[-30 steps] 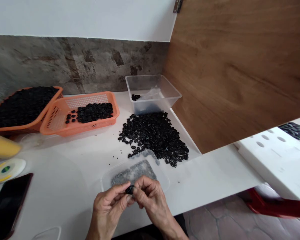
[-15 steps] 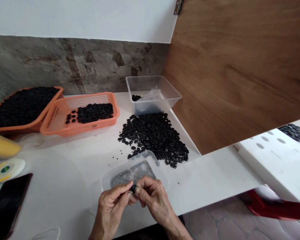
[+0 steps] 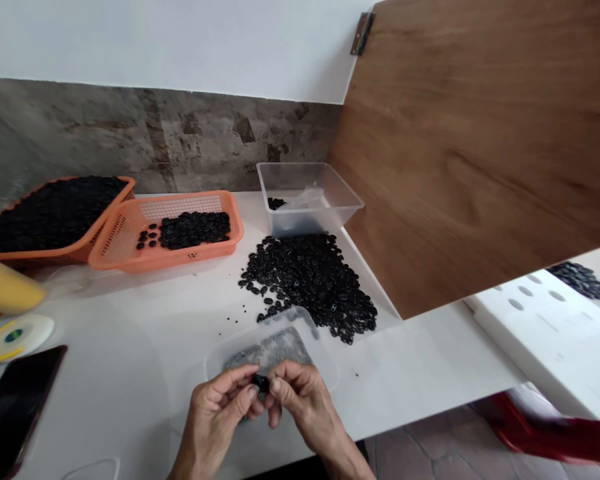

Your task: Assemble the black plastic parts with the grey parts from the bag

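Both hands meet low at the table edge — left hand [image 3: 215, 417] and right hand [image 3: 300, 400] pinch one small black part [image 3: 261, 383] between fingertips, just above a shallow clear tray [image 3: 325, 363]. Beyond them — a heap of black parts [image 3: 310, 277].

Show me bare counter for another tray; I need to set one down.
Bare white counter lies between the orange basket, the phone and the clear lid. More lies right of the black pile, below the wooden door. Crowded: back edge, and around both hands.
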Demonstrator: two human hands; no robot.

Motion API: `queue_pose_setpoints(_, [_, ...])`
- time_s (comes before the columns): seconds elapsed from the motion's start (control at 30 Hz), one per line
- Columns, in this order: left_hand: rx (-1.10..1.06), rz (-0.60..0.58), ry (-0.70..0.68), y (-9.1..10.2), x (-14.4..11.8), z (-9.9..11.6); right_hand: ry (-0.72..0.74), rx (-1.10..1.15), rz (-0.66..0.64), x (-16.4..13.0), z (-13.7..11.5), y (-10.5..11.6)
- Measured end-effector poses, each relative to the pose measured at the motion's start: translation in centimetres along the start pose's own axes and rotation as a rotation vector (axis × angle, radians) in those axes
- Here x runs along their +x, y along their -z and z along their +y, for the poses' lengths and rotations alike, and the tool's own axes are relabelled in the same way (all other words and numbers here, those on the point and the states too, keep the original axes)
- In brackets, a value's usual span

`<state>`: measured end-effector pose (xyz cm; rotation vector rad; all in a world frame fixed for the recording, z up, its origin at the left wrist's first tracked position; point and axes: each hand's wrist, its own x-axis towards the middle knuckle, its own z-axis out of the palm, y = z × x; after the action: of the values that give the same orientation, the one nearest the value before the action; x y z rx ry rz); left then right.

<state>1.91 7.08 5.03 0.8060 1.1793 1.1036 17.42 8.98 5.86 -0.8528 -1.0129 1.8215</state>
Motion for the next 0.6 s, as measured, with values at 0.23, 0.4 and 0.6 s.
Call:
queue_pose_setpoints(0.23, [-0.165,-0.049,0.042,0.2,-0.2,-0.1,-0.044,0.137,-0.01,0.2,0.8,-0.2])
queue_pose_setpoints(0.4, [-0.172,-0.08,0.024,0.6,-0.2,-0.3,-0.015,0.087,-0.011,0.0,0.6,-0.4])
queue_pose_setpoints(0.6, [-0.049,-0.119,-0.135,0.8,-0.4,-0.1,0.044,-0.022,-0.031,-0.4,-0.4,-1.1])
